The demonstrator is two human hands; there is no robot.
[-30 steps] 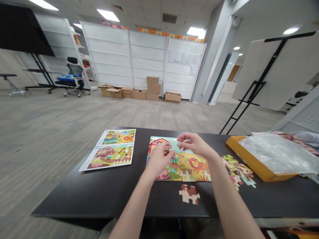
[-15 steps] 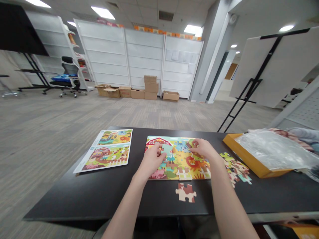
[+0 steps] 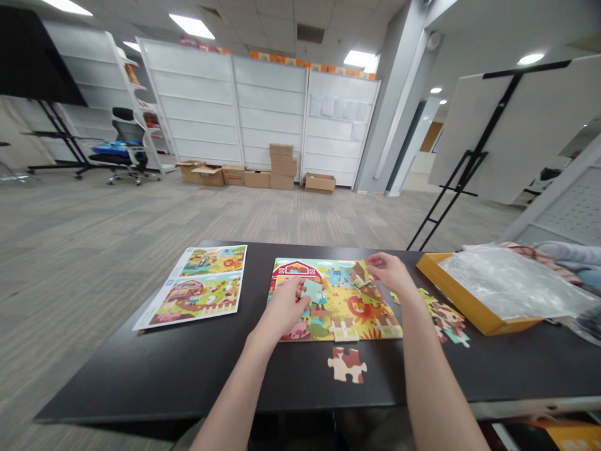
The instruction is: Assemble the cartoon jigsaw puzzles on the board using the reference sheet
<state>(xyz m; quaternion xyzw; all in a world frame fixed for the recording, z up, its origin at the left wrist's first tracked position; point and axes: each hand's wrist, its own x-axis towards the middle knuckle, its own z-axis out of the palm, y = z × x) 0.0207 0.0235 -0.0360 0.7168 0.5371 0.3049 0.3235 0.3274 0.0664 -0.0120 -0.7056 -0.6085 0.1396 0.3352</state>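
A farm-animal jigsaw puzzle (image 3: 345, 300) lies in front of me, showing a red barn at its upper left and a lion toward the right. My left hand (image 3: 285, 307) is over its left part, thumb and fingers closed on a pale blue-green puzzle piece (image 3: 312, 289). At the upper right of the puzzle, my right hand (image 3: 389, 273) pinches a mostly green puzzle piece (image 3: 360, 274), tilted up off the picture. A loose brown-and-cream piece (image 3: 347, 365) rests on the table just below the puzzle.
A printed picture sheet (image 3: 195, 288) lies at the left of the black table (image 3: 188, 369). More loose pieces (image 3: 448, 319) are heaped right of my right forearm. Beyond them stands an orange box (image 3: 469, 300) with clear plastic wrapping (image 3: 511, 282) on it.
My right hand has moved slightly right and up, and the green piece now shows raised in its fingers. My left hand stays near the same spot with the pale piece.
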